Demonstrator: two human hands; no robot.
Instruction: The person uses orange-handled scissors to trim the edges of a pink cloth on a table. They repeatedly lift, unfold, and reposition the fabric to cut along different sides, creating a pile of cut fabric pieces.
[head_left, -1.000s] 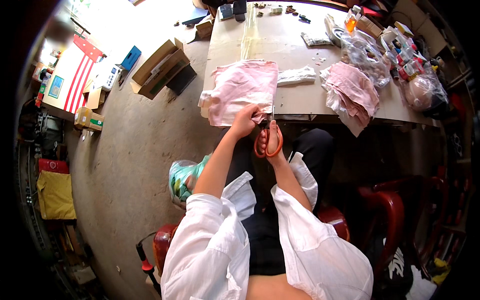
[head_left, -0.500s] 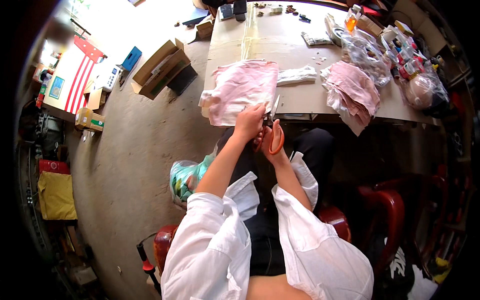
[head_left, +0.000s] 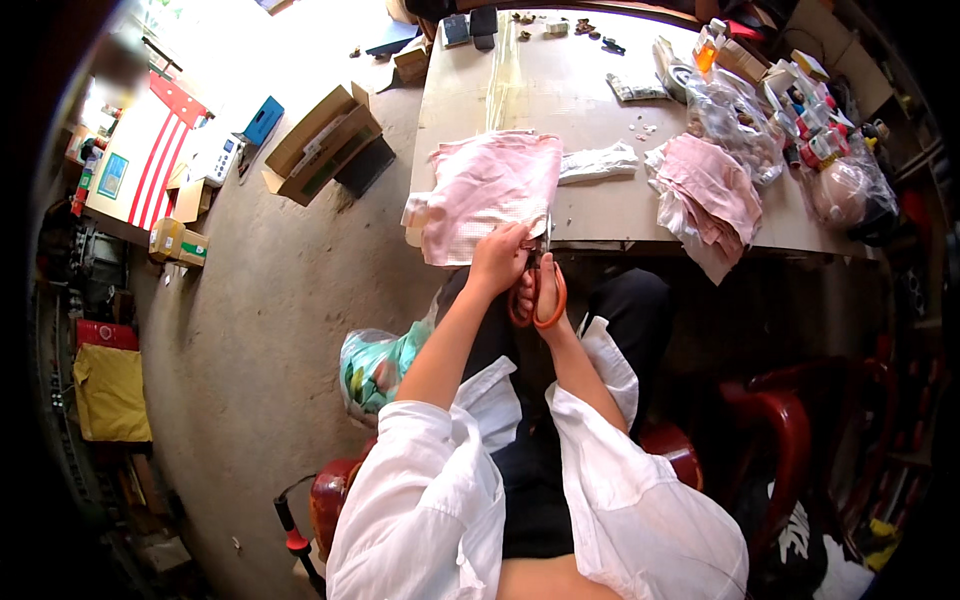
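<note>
A pink cloth [head_left: 490, 185] with a pale checked lower part lies over the table's near left corner. My left hand [head_left: 500, 258] pinches its near right edge. My right hand [head_left: 543, 290] grips scissors [head_left: 558, 300] with orange-red handles, the blades pointing away from me along the cloth's right edge. The two hands are close together at the table's front edge. A folded white cloth [head_left: 600, 163] lies just right of the pink one. Farther right, a pile of pink cloths [head_left: 708, 190] hangs partly over the front edge.
Clear plastic bags [head_left: 735, 115] and bottles crowd the right end of the table [head_left: 590, 210]. A cardboard box [head_left: 322, 145] stands on the floor to the left. By my left leg sits a bag with green contents [head_left: 380, 365]. Dark red chair arms [head_left: 785, 430] are at my sides.
The scissor blades have come closer together and lie nearer the cloth's edge. My hands stay close together at the same corner. The view has shifted slightly.
</note>
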